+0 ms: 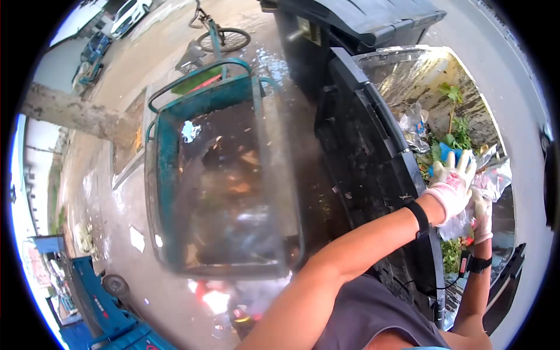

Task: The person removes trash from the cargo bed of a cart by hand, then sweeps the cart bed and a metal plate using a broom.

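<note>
Both my hands wear whitish work gloves and are inside an open rubbish bin (466, 70). My left hand (452, 181) lies back-up over the rubbish with its fingers spread, beside a blue plastic scrap (446, 154). Close by on its right, my right hand (482, 213) has its fingers curled at the edge of a silvery plastic bag (494, 178); its fingertips are partly hidden. A crumpled clear plastic bag (456, 226) sits below and between the hands. Green plant stalks (461, 134) and another clear wrapper (413, 127) lie farther up in the bin.
The bin's black lid (373, 146) hangs open on the left. Another dark bin (356, 29) stands behind. Left of these is a green cart (166, 175) with rubbish inside, blurred in places. A tree trunk (81, 114), a blue vehicle (93, 291) and scattered litter (137, 239) are farther left.
</note>
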Demonstrator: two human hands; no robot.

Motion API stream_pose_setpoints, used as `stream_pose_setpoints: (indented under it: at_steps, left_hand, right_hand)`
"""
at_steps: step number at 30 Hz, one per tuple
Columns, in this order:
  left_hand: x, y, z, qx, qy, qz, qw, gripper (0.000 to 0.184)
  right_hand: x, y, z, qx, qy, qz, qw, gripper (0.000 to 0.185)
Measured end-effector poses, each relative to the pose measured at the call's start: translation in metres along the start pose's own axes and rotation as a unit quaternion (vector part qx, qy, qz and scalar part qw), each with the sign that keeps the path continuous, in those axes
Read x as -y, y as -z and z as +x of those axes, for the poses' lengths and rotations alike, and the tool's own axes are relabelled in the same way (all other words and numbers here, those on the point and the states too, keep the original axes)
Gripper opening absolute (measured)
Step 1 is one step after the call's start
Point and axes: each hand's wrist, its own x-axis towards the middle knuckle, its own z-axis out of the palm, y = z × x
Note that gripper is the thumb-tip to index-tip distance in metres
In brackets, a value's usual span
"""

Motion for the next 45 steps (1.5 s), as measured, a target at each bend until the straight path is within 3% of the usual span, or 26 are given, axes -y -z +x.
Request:
stream_pose_setpoints:
  at_steps: [2,6,11,12,13,14,15,17,18,19,20,22,23,24,26,27,30,32,34,35,38,40,42,43,44,45]
  left_hand:
    - [0.005,-0.008,-0.004,-0.018,-0.031,0.069,0.997,0.048]
    - [0.025,0.001,-0.026,-0.052,-0.073,0.047,0.995,0.037]
    - [0.049,0.052,-0.066,0.016,-0.022,0.002,1.000,0.027]
    - [0.055,0.059,-0.077,-0.025,-0.023,-0.002,0.999,0.026]
    - [0.062,0.065,-0.090,-0.068,-0.023,-0.007,0.997,0.025]
    - [0.069,0.072,-0.103,-0.120,-0.033,0.007,0.992,0.023]
    - [0.076,0.080,-0.116,-0.171,-0.041,0.021,0.984,0.022]
    - [0.092,0.089,-0.143,-0.237,-0.014,0.013,0.971,0.021]
    - [0.097,0.097,-0.161,-0.257,0.008,0.008,0.966,0.024]
    - [0.101,0.105,-0.179,-0.278,0.030,0.001,0.960,0.027]
    - [0.106,0.113,-0.197,-0.298,0.051,-0.006,0.953,0.029]
    - [0.122,0.114,-0.234,-0.356,0.092,0.027,0.929,0.034]
    - [0.129,0.120,-0.255,-0.359,0.120,0.031,0.925,0.037]
    - [0.134,0.121,-0.279,-0.360,0.151,0.029,0.920,0.040]
    - [0.158,0.109,-0.327,-0.370,0.229,0.009,0.900,0.043]
    - [0.171,0.097,-0.354,-0.358,0.289,0.010,0.888,0.043]
    - [0.191,0.092,-0.436,-0.335,0.442,0.000,0.832,0.044]
    - [0.194,0.086,-0.488,-0.374,0.492,0.014,0.786,0.047]
    - [0.199,0.079,-0.538,-0.417,0.539,0.053,0.730,0.052]
    - [0.202,0.071,-0.562,-0.462,0.560,0.103,0.680,0.053]
    - [0.208,0.044,-0.620,-0.591,0.624,0.174,0.480,0.055]
    - [0.221,0.017,-0.654,-0.646,0.675,0.011,0.357,0.061]
    - [0.256,-0.031,-0.692,-0.683,0.685,-0.133,0.215,0.070]
    - [0.258,-0.045,-0.697,-0.723,0.570,-0.297,0.254,0.070]
    - [0.260,-0.058,-0.703,-0.718,0.439,-0.480,0.247,0.069]
    - [0.262,-0.071,-0.709,-0.662,0.352,-0.624,0.221,0.069]
  right_hand:
    - [-0.038,0.008,0.022,0.051,-0.055,0.003,0.997,0.028]
    - [-0.078,0.006,0.051,0.153,0.005,-0.090,0.984,0.032]
    - [-0.112,-0.006,0.114,0.280,0.089,-0.150,0.944,0.037]
    - [-0.122,-0.010,0.133,0.300,0.101,-0.136,0.939,0.038]
    - [-0.103,-0.027,0.133,0.265,0.056,-0.054,0.961,0.046]
    - [-0.084,-0.037,0.126,0.196,0.212,-0.195,0.937,0.058]
    - [-0.018,-0.069,0.088,0.074,0.338,-0.338,0.875,0.071]
    - [0.075,-0.115,0.040,-0.024,0.278,-0.397,0.874,0.084]
    - [0.046,-0.107,0.078,-0.066,0.441,-0.390,0.806,0.085]
    - [0.024,-0.101,0.099,0.097,0.393,-0.275,0.872,0.077]
    - [0.054,-0.106,0.096,0.306,0.062,-0.252,0.916,0.064]
    - [0.022,-0.100,0.152,0.233,0.046,-0.261,0.936,0.057]
    - [0.022,-0.107,0.152,0.041,0.273,-0.286,0.918,0.055]
    - [0.038,-0.115,0.139,-0.063,0.428,-0.359,0.827,0.053]
    - [0.031,-0.106,0.171,0.192,0.256,-0.302,0.898,0.048]
    - [-0.002,-0.089,0.229,0.207,0.146,-0.156,0.955,0.045]
    - [0.089,-0.138,0.131,0.006,0.223,-0.167,0.960,0.049]
    - [0.098,-0.154,0.129,0.032,0.285,-0.184,0.940,0.052]
    - [0.142,-0.203,0.050,-0.034,0.453,-0.280,0.846,0.053]
    - [0.166,-0.229,0.007,-0.034,0.513,-0.300,0.803,0.052]
    - [0.175,-0.299,-0.065,0.016,0.582,-0.252,0.773,0.050]
    - [0.152,-0.355,-0.102,0.095,0.555,-0.258,0.785,0.053]
    - [0.081,-0.420,-0.107,0.227,0.399,-0.199,0.866,0.064]
    - [0.013,-0.460,-0.085,0.294,0.341,-0.173,0.876,0.067]
    - [-0.054,-0.499,-0.064,0.351,0.276,-0.148,0.882,0.071]
    - [-0.064,-0.524,-0.079,0.414,0.119,-0.173,0.886,0.072]
